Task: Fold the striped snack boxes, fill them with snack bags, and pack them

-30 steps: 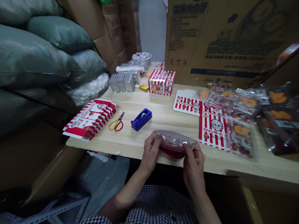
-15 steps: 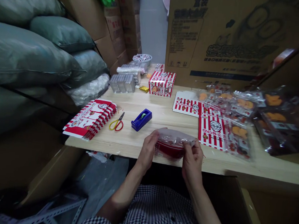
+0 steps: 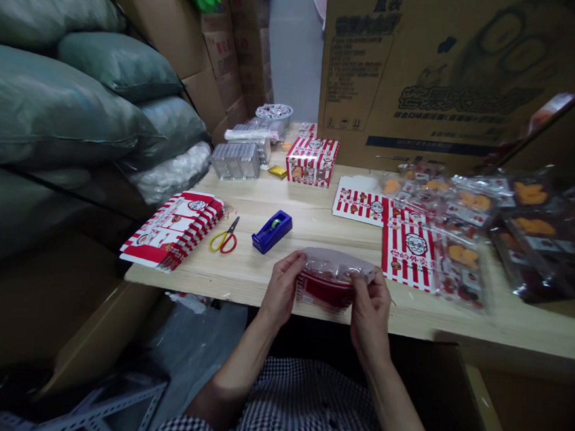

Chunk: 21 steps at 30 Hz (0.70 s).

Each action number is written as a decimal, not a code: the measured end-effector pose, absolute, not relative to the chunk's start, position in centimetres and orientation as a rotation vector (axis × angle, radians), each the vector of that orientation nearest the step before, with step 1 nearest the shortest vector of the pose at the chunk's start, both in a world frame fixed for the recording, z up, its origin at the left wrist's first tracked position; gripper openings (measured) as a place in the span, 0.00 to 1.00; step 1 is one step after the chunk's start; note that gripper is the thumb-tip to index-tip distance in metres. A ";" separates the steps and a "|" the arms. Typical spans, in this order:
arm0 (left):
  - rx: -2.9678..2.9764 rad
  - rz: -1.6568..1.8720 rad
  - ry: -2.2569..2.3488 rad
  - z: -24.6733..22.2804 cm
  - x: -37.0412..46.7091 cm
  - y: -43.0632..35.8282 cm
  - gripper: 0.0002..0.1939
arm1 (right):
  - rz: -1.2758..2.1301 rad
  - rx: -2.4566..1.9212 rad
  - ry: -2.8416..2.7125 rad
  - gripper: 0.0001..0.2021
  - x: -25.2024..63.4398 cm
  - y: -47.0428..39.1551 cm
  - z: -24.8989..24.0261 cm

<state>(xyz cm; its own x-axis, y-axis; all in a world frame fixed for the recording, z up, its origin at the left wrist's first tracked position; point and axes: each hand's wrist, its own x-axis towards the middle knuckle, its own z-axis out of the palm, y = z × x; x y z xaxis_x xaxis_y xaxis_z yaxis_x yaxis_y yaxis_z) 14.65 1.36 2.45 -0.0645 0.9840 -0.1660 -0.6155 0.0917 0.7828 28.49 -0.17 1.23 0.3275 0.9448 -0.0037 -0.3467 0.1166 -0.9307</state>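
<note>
Between my hands, over the table's front edge, is a red package with a clear plastic front and a pale upper flap (image 3: pixel 329 290). My left hand (image 3: pixel 283 284) pinches its left upper corner. On the right side, my right hand (image 3: pixel 371 297) grips the edge with thumb and fingers. The contents behind the plastic are too unclear to name. A blue tape dispenser (image 3: pixel 272 232) stands just beyond my left hand. To its left lie scissors (image 3: pixel 224 237) with yellow and red handles. Flat red-and-white striped cartons (image 3: pixel 410 253) lie beyond my right hand.
A stack of folded striped cartons (image 3: pixel 172 228) lies at the table's left end. Farther back stand an assembled striped box (image 3: pixel 311 161), clear plastic packs (image 3: pixel 235 160) and a bowl (image 3: pixel 273 113). Bagged toy food packs (image 3: pixel 470 205) pile up at right. A large cardboard box (image 3: pixel 410 73) rises behind.
The package tilts slightly, showing a little more of its red lower part. Both hands keep their hold, and the camera view shifts only a touch.
</note>
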 end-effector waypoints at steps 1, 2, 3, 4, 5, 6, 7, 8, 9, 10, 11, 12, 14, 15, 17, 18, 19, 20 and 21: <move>0.598 1.407 0.861 2.4 14.6 1.5 0.07 | 1.090 -1.028 -0.732 0.07 28.5 -0.2 1.3; 0.640 1.378 0.869 2.4 14.6 1.6 0.08 | 1.105 -1.017 -0.729 0.07 28.5 -0.1 1.4; 0.683 1.350 0.877 2.4 14.5 1.7 0.09 | 1.129 -1.003 -0.722 0.07 28.7 -0.1 1.6; 0.720 1.331 0.885 2.4 14.5 1.8 0.10 | 1.163 -0.986 -0.709 0.07 28.9 0.0 1.7; 0.747 1.317 0.890 2.3 14.5 1.9 0.10 | 1.204 -0.962 -0.685 0.08 29.3 0.1 1.9; 0.764 1.309 0.892 2.3 14.4 2.1 0.11 | 1.254 -0.933 -0.659 0.08 29.7 0.2 2.0; 0.774 1.304 0.891 2.3 14.4 2.2 0.11 | 1.308 -0.902 -0.636 0.09 30.1 0.3 2.0; 0.778 1.305 0.887 2.3 14.4 2.4 0.11 | 1.358 -0.876 -0.622 0.11 30.6 0.4 2.0; 0.778 1.306 0.883 2.3 14.4 2.5 0.11 | 1.395 -0.856 -0.620 0.13 31.0 0.5 2.0; 0.777 1.309 0.879 2.3 14.4 2.6 0.11 | 1.416 -0.847 -0.626 0.14 31.3 0.5 2.0; 0.777 1.311 0.875 2.3 14.5 2.7 0.11 | 1.426 -0.846 -0.634 0.13 31.5 0.5 1.9; 0.780 1.313 0.872 2.4 14.5 2.7 0.11 | 1.425 -0.849 -0.635 0.13 31.5 0.5 1.9; 0.791 1.311 0.867 2.6 14.6 2.5 0.11 | 1.426 -0.851 -0.617 0.13 31.5 0.3 1.9; 0.797 1.309 0.866 2.7 14.6 2.4 0.10 | 1.443 -0.848 -0.615 0.13 31.4 0.2 2.0; 0.800 1.306 0.874 3.0 14.5 1.9 0.08 | 1.498 -0.840 -0.630 0.13 31.3 -0.1 2.3; 0.798 1.301 0.879 3.0 14.4 1.7 0.08 | 1.518 -0.837 -0.643 0.13 31.3 -0.3 2.3; 0.795 1.291 0.881 3.0 14.3 1.6 0.08 | 1.533 -0.836 -0.654 0.13 31.4 -0.4 2.4; 0.794 1.276 0.879 3.0 14.2 1.5 0.09 | 1.539 -0.840 -0.658 0.12 31.5 -0.4 2.3; 0.795 1.256 0.873 2.9 14.1 1.6 0.10 | 1.535 -0.852 -0.662 0.10 31.6 -0.3 2.3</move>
<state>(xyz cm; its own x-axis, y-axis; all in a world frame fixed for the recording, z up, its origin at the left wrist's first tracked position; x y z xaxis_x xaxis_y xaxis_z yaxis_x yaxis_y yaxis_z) 14.06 1.55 2.95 0.0926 0.9892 -0.1134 -0.4504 0.1432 0.8813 31.62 -0.35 2.25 -0.0326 0.9887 -0.1466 -0.5716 -0.1388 -0.8087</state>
